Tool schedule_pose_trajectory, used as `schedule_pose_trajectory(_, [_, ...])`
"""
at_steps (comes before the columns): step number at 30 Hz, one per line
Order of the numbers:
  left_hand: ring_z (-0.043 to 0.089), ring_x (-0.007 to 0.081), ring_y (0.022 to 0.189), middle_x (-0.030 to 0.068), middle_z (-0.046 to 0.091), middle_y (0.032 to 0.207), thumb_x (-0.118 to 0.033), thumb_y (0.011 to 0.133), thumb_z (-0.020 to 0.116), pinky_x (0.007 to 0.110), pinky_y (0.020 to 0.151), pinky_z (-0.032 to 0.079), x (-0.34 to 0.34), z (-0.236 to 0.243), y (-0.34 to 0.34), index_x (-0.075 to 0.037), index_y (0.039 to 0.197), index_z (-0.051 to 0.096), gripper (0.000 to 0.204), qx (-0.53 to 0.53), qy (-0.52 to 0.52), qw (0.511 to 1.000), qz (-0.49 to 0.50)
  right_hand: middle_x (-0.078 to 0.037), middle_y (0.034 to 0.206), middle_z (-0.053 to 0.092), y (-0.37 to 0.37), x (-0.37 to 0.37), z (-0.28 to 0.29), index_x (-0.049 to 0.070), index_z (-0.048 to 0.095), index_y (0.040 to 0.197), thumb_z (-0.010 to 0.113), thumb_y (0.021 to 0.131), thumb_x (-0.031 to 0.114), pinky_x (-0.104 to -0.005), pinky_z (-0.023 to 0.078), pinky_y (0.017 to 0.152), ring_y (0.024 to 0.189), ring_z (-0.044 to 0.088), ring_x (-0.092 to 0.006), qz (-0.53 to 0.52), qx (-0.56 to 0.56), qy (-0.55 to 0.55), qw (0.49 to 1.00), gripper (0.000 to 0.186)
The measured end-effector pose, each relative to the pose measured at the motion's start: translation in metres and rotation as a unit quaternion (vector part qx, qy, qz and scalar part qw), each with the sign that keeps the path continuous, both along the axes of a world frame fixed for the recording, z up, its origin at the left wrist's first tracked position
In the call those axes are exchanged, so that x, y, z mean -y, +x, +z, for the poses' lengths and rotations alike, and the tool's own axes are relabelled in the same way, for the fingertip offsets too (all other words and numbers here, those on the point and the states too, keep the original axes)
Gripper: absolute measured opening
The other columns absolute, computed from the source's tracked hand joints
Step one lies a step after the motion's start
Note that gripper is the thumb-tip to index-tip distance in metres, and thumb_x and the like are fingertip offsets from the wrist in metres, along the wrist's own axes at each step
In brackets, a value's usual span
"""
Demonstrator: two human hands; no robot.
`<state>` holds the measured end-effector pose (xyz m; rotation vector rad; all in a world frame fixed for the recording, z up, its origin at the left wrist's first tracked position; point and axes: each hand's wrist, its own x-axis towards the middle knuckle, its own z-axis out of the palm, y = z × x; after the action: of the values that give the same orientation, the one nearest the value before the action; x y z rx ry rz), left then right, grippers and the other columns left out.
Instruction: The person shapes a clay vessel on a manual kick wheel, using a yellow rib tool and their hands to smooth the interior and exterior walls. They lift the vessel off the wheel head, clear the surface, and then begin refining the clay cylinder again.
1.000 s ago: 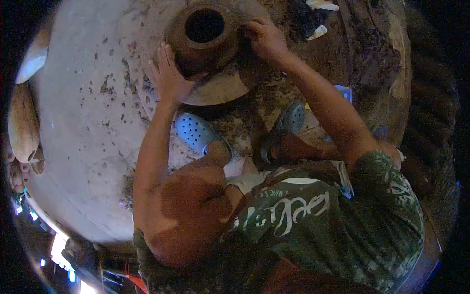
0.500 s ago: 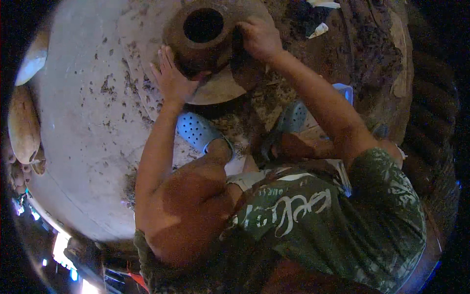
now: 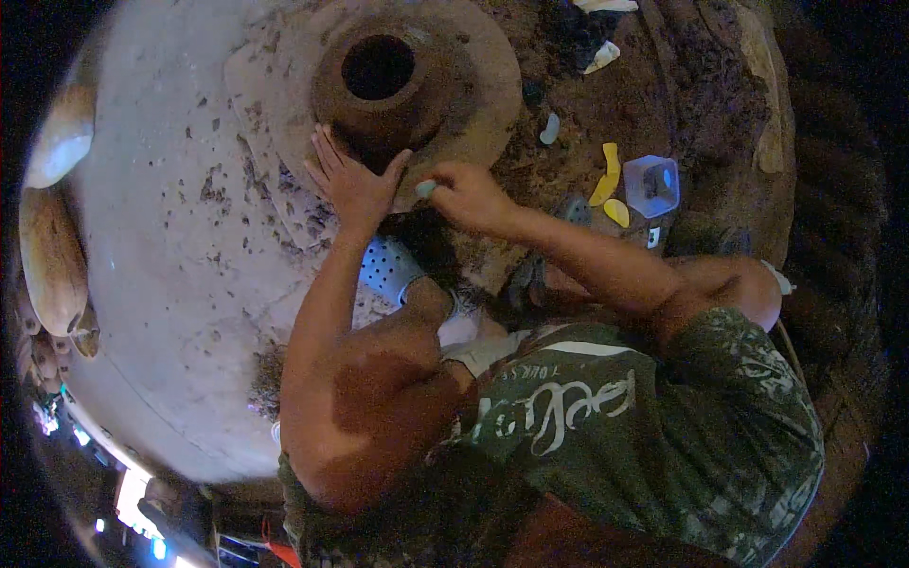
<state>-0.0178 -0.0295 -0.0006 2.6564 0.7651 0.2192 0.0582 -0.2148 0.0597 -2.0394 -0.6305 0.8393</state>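
A dark brown clay pot with a round open mouth stands upright on a pale round slab. Against its near left side rests my left hand, fingers spread and thumb out, holding nothing. My right hand is beside it, over the slab's near edge, a little off the pot. Its fingers are closed on a small pale green scraper-like piece, whose exact kind I cannot make out. My right fingertips are partly hidden behind that piece and the hand.
Right of the slab lie a pale curved piece, yellow pieces and a clear plastic tub. My blue clog is just below the slab. Long gourd-like objects lie at the far left. Dirt crumbs dot the floor.
My right hand has left the pot's right side and come nearer and to the left, with the pale green piece now showing. My left hand has slid slightly right and nearer along the pot.
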Motion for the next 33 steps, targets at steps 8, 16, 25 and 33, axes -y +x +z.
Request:
schedule_pose_trajectory(8, [0.016, 0.0422, 0.151, 0.0211, 0.02, 0.164, -0.069, 0.065, 0.081, 0.06, 0.121, 0.012, -0.039, 0.015, 0.033, -0.001, 0.157, 0.018, 0.13, 0.108, -0.04, 0.99, -0.082, -0.015, 0.094, 0.071, 0.097, -0.006, -0.002, 0.0, 0.072, 0.108, 0.069, 0.088, 0.023, -0.0424, 0.053, 0.086, 0.093, 0.069, -0.0293, -0.034, 0.093, -0.189, 0.977, 0.031])
schedule_pose_trajectory(16, [0.017, 0.044, 0.151, 0.018, 0.024, 0.164, -0.067, 0.064, 0.083, 0.06, 0.122, 0.008, -0.03, 0.023, 0.036, -0.008, 0.158, 0.018, 0.13, 0.141, -0.077, 0.984, -0.077, -0.018, 0.109, 0.073, 0.104, -0.03, 0.016, 0.0, 0.07, 0.117, 0.075, 0.084, 0.024, -0.042, 0.053, 0.09, 0.1, 0.069, -0.0288, -0.153, -0.022, -0.131, 0.979, 0.041])
schedule_pose_trajectory(25, [0.018, 0.0434, 0.151, 0.0134, 0.024, 0.164, -0.067, 0.064, 0.082, 0.06, 0.122, 0.011, -0.032, 0.015, 0.038, -0.009, 0.159, 0.017, 0.129, 0.155, -0.041, 0.983, -0.093, -0.015, 0.099, 0.073, 0.125, -0.038, -0.021, 0.001, 0.072, 0.111, 0.074, 0.087, 0.019, -0.0381, 0.054, 0.079, 0.09, 0.069, -0.0248, -0.089, 0.012, -0.135, 0.987, 0.031])
schedule_pose_trajectory(33, [0.019, 0.043, 0.151, 0.0186, 0.022, 0.164, -0.068, 0.07, 0.078, 0.061, 0.12, 0.014, -0.045, 0.008, 0.027, -0.005, 0.159, 0.016, 0.125, 0.149, -0.022, 0.983, -0.106, -0.01, 0.11, 0.064, 0.115, -0.019, 0.005, 0.002, 0.064, 0.114, 0.067, 0.092, 0.018, -0.0404, 0.053, 0.083, 0.096, 0.064, -0.0246, -0.264, -0.374, 0.205, 0.865, 0.027])
